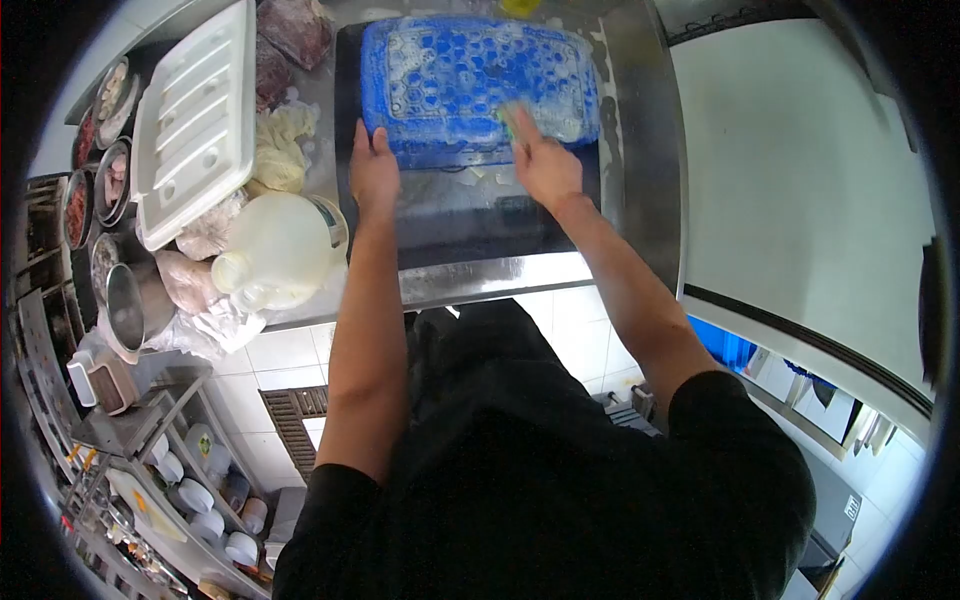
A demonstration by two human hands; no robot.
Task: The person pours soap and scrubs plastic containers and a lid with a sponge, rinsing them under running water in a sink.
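Note:
A blue plastic basket, streaked with white suds, lies in the metal sink with its perforated face up. My left hand is at its near left corner, fingers round the edge. Against the near right part of the basket is my right hand, closed on a small green and pale scrubber that is blurred by motion. Below the basket is a dark, wet surface.
Left of the basket are a white plastic jug, a white ribbed lid, bagged meat and metal bowls of food. A pale flat surface lies to the right. Shelves with white bowls stand at lower left.

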